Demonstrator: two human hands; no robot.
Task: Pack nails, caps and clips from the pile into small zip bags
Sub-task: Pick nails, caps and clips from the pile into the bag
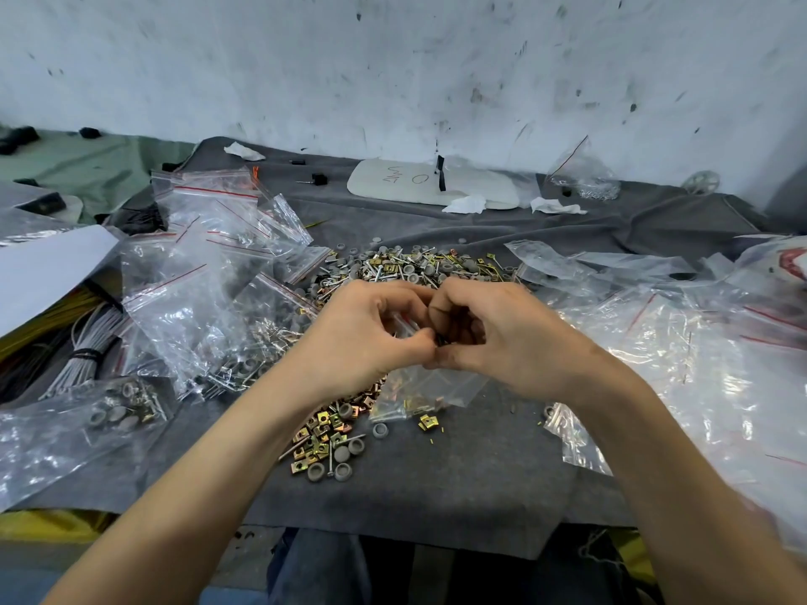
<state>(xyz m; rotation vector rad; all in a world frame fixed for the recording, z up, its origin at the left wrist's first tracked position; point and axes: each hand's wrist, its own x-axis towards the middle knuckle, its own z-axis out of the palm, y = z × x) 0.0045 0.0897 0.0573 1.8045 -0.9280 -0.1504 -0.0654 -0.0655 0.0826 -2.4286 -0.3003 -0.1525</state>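
Left hand (pixel 362 338) and right hand (pixel 493 338) pinch the mouth of the zip bag (pixel 430 388).
It hangs below the grip, mouth running hand to hand.

1. Small workshop or parts-packing bench.
2. Wall (pixel 393 58): bare white, scuffed, with black marks all over.
3. Bench is covered in a wrinkled grey felt cloth (pixel 436 486).
4. Loose pile (pixel 406 266) of nails, grey caps and brass-coloured clips sits mid-bench.
5. Clear red-striped zip bags (pixel 209 238) are heaped on both sides, some filled with hardware.
6. Tied wire bundles (pixel 87 342) lie at far left.
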